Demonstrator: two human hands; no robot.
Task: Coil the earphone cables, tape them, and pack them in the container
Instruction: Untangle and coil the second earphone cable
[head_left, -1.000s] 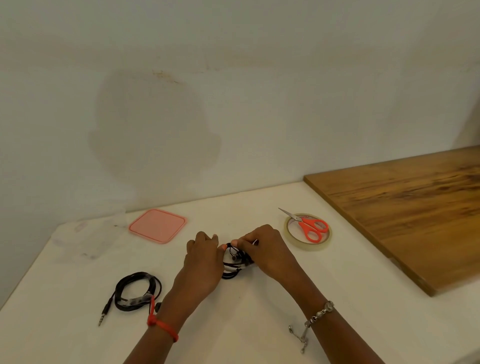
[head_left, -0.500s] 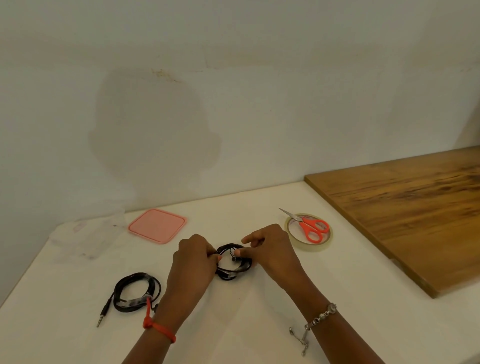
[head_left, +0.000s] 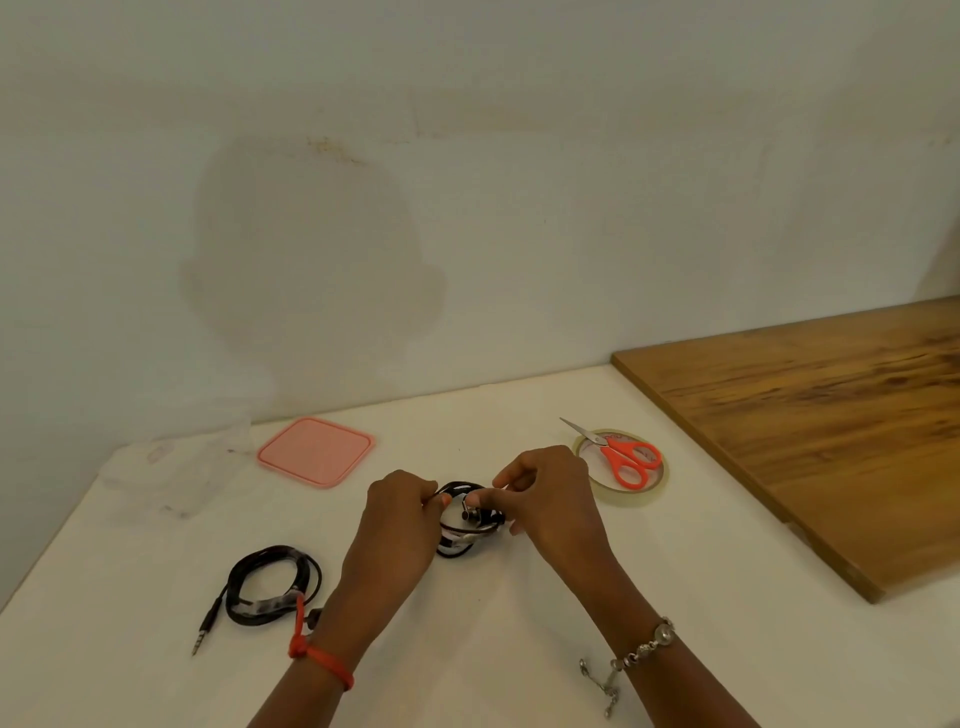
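Pinching the black earphone coil (head_left: 464, 538) at mid-frame with both my left hand (head_left: 402, 525) and right hand (head_left: 550, 499), I judge, stops its loops springing loose during taping.

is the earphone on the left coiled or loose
Coiled: the left earphone cable lies in a taped round loop, its plug sticking out.

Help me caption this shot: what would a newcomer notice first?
The left hand and right hand pinch a black earphone coil at mid-table. Orange scissors lie on a tape roll to their right; a pink lid sits far left, a second coil near left.
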